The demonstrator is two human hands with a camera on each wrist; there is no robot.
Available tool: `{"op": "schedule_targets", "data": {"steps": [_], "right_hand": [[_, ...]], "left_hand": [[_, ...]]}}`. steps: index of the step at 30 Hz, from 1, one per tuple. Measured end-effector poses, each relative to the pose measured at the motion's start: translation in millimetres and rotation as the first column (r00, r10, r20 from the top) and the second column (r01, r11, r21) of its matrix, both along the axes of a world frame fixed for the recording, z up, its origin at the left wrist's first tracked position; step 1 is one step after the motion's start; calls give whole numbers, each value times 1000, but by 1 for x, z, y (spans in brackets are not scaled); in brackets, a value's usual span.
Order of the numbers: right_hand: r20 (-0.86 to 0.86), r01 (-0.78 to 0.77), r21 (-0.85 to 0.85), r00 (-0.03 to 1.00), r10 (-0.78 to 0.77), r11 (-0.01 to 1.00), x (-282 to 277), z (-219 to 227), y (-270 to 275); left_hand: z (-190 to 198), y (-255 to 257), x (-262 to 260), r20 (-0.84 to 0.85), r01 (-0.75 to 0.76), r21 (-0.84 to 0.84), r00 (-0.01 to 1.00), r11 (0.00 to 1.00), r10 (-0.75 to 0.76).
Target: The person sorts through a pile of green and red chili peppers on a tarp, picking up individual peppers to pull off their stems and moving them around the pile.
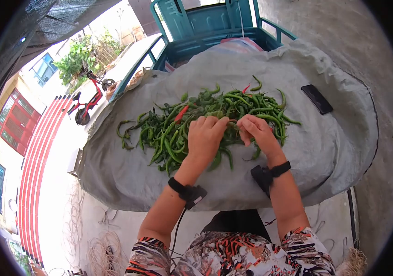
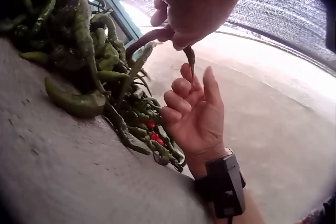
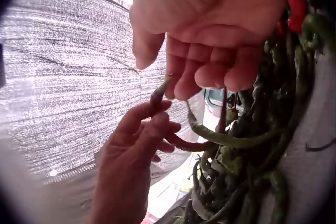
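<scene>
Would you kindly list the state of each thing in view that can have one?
left hand: fingers curled, pinching a chilli pepper
right hand: fingers curled, at the same pepper's tip; grip unclear
chilli pile: heaped loose on the cloth, mostly green, a few red
grey cloth: spread out, wrinkled
phone: lying flat on the cloth, screen dark
red scooter: parked, no rider

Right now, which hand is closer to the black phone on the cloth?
Right. The right hand lies on the peppers, nearer the black phone; the left hand lies farther away, beyond it.
</scene>
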State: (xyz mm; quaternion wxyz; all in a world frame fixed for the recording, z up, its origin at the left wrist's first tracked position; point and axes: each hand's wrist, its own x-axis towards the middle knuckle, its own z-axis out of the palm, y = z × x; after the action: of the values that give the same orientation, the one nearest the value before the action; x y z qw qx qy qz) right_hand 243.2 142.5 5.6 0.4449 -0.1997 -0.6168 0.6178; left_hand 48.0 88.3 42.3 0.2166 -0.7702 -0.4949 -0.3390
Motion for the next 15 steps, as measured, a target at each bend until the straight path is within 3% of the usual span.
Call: {"op": "schedule_targets", "data": {"steps": [5, 9, 12, 15], "right_hand": [[141, -45, -7, 989, 45, 999, 3, 0, 3], [-32, 193, -20, 981, -194, 981, 1, -1, 4], [-153, 332, -116, 925, -347, 936, -1, 3, 2], [-238, 371, -169, 884, -403, 913, 2, -2, 6]], "left_hand": [[0, -8, 9, 57, 8, -34, 998, 999, -6], [-3, -4, -9, 241, -113, 64, 966, 992, 95], [-19, -5, -26, 402, -90, -167, 903, 982, 151], [-29, -15, -23, 324, -46, -177, 940, 983, 103]]}}
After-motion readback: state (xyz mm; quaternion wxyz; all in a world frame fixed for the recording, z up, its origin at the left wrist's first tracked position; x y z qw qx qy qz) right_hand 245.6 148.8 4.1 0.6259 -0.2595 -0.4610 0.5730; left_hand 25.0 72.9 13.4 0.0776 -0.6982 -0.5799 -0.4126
